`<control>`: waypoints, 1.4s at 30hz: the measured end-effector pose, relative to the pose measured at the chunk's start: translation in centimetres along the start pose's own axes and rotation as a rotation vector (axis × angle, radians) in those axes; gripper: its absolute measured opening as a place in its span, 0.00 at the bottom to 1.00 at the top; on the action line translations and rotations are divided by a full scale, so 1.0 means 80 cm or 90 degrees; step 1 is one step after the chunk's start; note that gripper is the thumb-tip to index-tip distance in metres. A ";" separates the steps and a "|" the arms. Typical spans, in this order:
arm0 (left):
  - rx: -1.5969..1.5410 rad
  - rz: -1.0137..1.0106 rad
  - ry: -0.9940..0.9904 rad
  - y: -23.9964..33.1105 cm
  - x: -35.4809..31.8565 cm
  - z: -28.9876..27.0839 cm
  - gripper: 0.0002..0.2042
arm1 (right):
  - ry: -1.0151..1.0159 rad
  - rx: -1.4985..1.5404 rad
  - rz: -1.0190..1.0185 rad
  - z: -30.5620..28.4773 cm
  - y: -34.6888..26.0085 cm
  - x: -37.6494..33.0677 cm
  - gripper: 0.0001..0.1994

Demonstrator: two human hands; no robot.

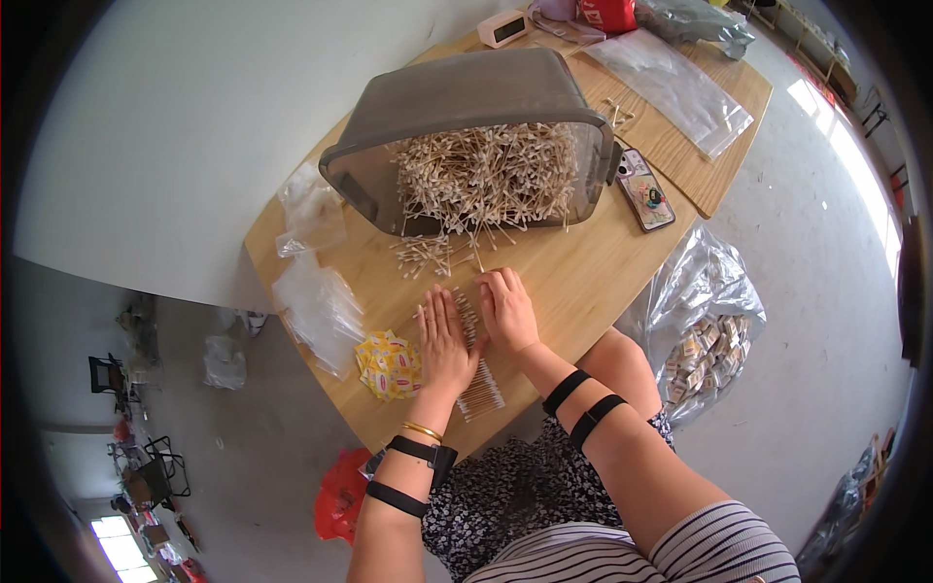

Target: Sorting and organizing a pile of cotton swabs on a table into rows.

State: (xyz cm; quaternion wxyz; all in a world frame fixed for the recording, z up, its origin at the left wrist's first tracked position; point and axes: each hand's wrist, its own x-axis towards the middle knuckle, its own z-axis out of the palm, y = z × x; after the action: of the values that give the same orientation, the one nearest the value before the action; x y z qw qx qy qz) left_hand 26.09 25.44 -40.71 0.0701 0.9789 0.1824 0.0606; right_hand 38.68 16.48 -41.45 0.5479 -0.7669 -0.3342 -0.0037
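Note:
My left hand (445, 342) lies flat over a neat row of cotton swabs (480, 394), its fingers stretched out; the row's middle is hidden under it. Beside it, my right hand (507, 309) has its fingers bent and pressed together at the row's far right. A single cotton swab (479, 259) reaches its fingertips, which seem to pinch it. Beyond both hands, a grey translucent bin (457, 83) lies on its side with its mouth toward me. A heap of swabs (486, 175) fills it, and loose swabs (423, 255) spill out onto the wooden table (559, 291).
Yellow printed packets (388, 365) and clear plastic bags (321, 306) lie left of my hands. A phone (645, 189) rests right of the bin. A large plastic sack of small packs (709, 350) stands on the floor at right. A small clock (503, 29) sits behind the bin.

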 end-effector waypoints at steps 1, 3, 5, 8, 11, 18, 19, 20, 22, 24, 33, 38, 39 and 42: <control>0.001 0.000 -0.003 -0.002 -0.002 0.003 0.45 | 0.000 -0.001 -0.001 0.000 -0.001 -0.001 0.06; -0.007 -0.040 -0.021 -0.008 -0.003 0.008 0.45 | 0.000 -0.002 0.001 0.001 -0.002 -0.002 0.06; 0.028 -0.036 -0.028 -0.014 0.006 0.010 0.46 | 0.012 -0.006 -0.015 0.003 -0.001 0.000 0.05; 0.054 -0.035 -0.053 -0.016 0.013 0.007 0.46 | 0.006 -0.018 -0.008 0.002 0.000 0.000 0.05; 0.036 -0.036 -0.070 -0.008 0.003 0.007 0.46 | 0.000 -0.020 -0.003 0.001 0.001 -0.002 0.05; 0.070 -0.039 -0.061 -0.012 0.012 0.001 0.45 | -0.005 -0.016 -0.005 0.003 -0.003 -0.001 0.05; 0.069 -0.035 -0.061 -0.009 0.011 0.000 0.45 | -0.016 -0.025 0.002 0.001 0.000 -0.002 0.05; 0.051 -0.036 -0.083 -0.006 0.007 -0.001 0.44 | -0.028 -0.033 0.009 0.000 0.004 -0.002 0.06; 0.035 -0.037 -0.107 -0.006 0.004 -0.001 0.44 | -0.021 -0.024 0.003 0.000 0.005 -0.001 0.06; 0.028 -0.029 -0.099 -0.012 0.001 0.002 0.45 | -0.018 -0.010 -0.002 -0.001 0.000 -0.002 0.06; 0.079 -0.051 -0.155 -0.008 0.020 -0.007 0.47 | -0.015 0.000 0.008 -0.002 0.002 -0.002 0.06; 0.094 -0.011 -0.180 -0.007 0.008 -0.022 0.49 | -0.031 0.007 0.015 0.001 0.002 -0.004 0.05; 0.120 0.013 -0.174 -0.008 -0.002 -0.018 0.51 | -0.032 0.007 0.017 0.000 0.002 -0.004 0.05; -0.003 0.003 -0.121 0.003 -0.019 -0.009 0.50 | -0.011 -0.002 0.002 0.001 0.005 -0.002 0.05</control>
State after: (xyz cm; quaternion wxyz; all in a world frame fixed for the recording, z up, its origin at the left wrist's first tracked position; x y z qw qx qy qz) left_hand 24.67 24.76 -40.08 0.0895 0.9804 0.1723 -0.0323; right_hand 38.76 16.43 -41.91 0.5439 -0.7682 -0.3378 0.0031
